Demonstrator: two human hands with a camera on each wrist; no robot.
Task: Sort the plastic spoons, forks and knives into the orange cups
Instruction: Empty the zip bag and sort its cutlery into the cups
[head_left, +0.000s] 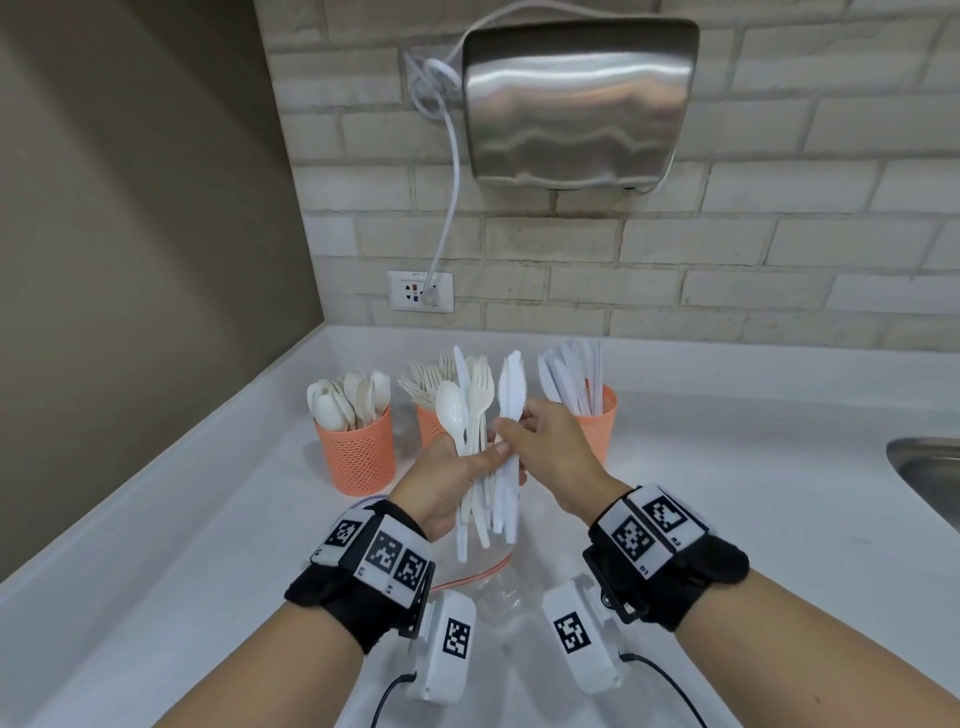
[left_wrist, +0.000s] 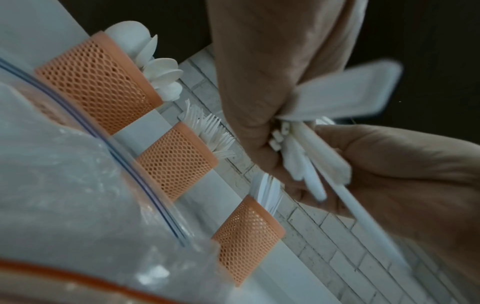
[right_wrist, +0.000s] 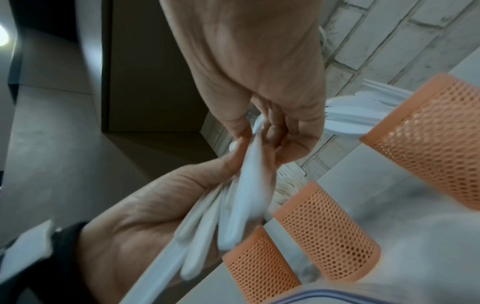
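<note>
Cutlery bundle (head_left: 475, 441): mixed, gripped upright in my left hand (head_left: 447, 483).
Knives (head_left: 511, 400): my right hand (head_left: 550, 447) pinches them.
Orange cups (head_left: 356, 452): well filled beyond both hands.
Remaining: I judge this handful.

both forearms reach forward side by side, each wrist wrapped in a black band with a white camera unit slung beneath. the left hand (head_left: 451, 480) is raised, palm turned inward, its fingers and thumb curled round a bundle of cutlery (head_left: 475, 415) held upright. the right hand (head_left: 556, 447) sits just beside it, back of the hand up, thumb and fingertips pinching a knife (head_left: 511, 395) at the edge of that bundle.
</note>
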